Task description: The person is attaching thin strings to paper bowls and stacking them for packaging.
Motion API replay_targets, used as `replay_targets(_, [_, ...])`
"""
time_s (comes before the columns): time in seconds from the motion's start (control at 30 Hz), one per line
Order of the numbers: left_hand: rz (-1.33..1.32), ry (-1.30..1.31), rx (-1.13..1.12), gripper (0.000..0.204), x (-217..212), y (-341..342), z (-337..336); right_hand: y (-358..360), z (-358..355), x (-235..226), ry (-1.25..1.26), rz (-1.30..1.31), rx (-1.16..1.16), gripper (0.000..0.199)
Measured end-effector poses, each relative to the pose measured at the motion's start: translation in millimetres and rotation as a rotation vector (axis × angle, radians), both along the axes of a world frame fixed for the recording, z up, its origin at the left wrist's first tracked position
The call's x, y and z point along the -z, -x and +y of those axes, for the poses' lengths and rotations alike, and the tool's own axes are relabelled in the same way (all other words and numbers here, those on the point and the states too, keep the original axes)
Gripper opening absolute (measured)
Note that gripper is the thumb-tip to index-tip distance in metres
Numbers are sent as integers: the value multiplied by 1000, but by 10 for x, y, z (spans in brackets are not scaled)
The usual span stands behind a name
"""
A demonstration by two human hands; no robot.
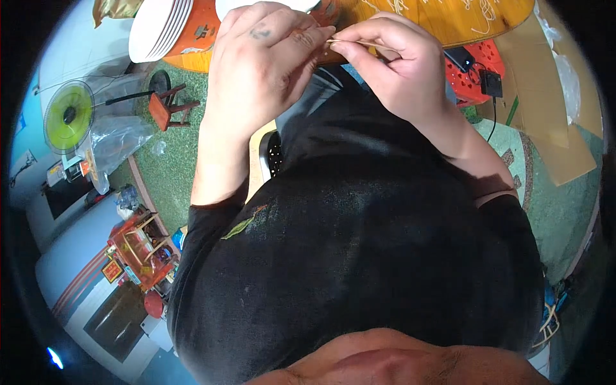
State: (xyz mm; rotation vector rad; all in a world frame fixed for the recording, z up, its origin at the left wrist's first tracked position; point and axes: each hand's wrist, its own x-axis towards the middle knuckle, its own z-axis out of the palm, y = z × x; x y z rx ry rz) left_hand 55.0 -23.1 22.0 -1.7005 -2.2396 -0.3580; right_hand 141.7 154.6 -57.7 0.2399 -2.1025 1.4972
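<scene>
Hands (260,64) at a thin tan strand (368,43), long axis nearly left-to-right

On curved orange-brown wooden table (459,29): nested white round containers (153,29) left, thin pale strands (487,9) right. Near right, on red plastic stool (471,90): black rectangular device (458,60).

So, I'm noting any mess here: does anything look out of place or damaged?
It's slightly untidy: pale strands lie loose and curled on the table, apart from the thin strand the right hand pinches. Crumpled clear plastic sits near the green fan. Nothing looks clearly damaged.
</scene>
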Motion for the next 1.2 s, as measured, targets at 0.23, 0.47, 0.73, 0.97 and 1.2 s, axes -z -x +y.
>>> replay_targets(0.23, [-52, -64, 82, 23, 66, 96, -39, 8, -19, -5, -23, 65, -1, 8])
replay_targets(0.47, [-462, -231, -247, 15, -53, 297, 64, 202, -204, 171, 335, -12, 75, 10])
replay_targets(0.73, [-740, 103, -286, 16, -235, 354, 188, 331, -292, 159, 239, 113, 284, 12])
replay_targets(0.97, [-971, 72, -314, 16, -212, 399, 141, 359, -339, 162, 215, 102, 307, 13])
replay_targets(1.2, [-992, 114, -337, 17, -90, 543, 69, 387, -365, 166, 227, 115, 307, 13])
